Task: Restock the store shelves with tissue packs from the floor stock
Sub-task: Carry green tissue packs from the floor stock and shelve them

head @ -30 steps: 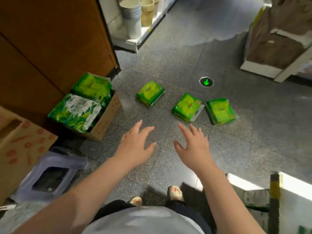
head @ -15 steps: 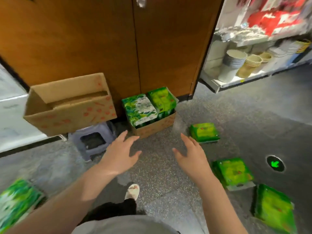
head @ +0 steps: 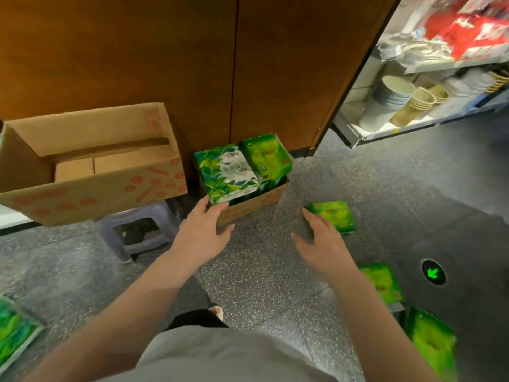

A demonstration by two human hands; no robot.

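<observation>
A small cardboard box (head: 253, 204) stands on the floor against the wooden doors. It holds a leaf-printed tissue pack (head: 225, 172) and a bright green tissue pack (head: 265, 157). My left hand (head: 202, 232) is open, with its fingertips at the box's near left corner, just below the leaf-printed pack. My right hand (head: 322, 244) is open and hovers over the floor, partly covering a loose green pack (head: 334, 216). Two more green packs lie at the right, one (head: 382, 282) behind my forearm, one (head: 431, 343) near the bottom edge. Another pack (head: 12, 332) shows at the bottom left.
A large open cardboard box (head: 91, 186) rests on a grey plastic stool (head: 137, 232) at the left. Wooden cabinet doors (head: 192, 64) fill the back. Store shelves (head: 413, 122) at the right hold stacked paper cups and red packages. A green arrow light (head: 433, 272) sits in the floor.
My view has swung left, from the loose packs on the floor to the doors and the small box. Both hands have moved forward, and the left now reaches the box.
</observation>
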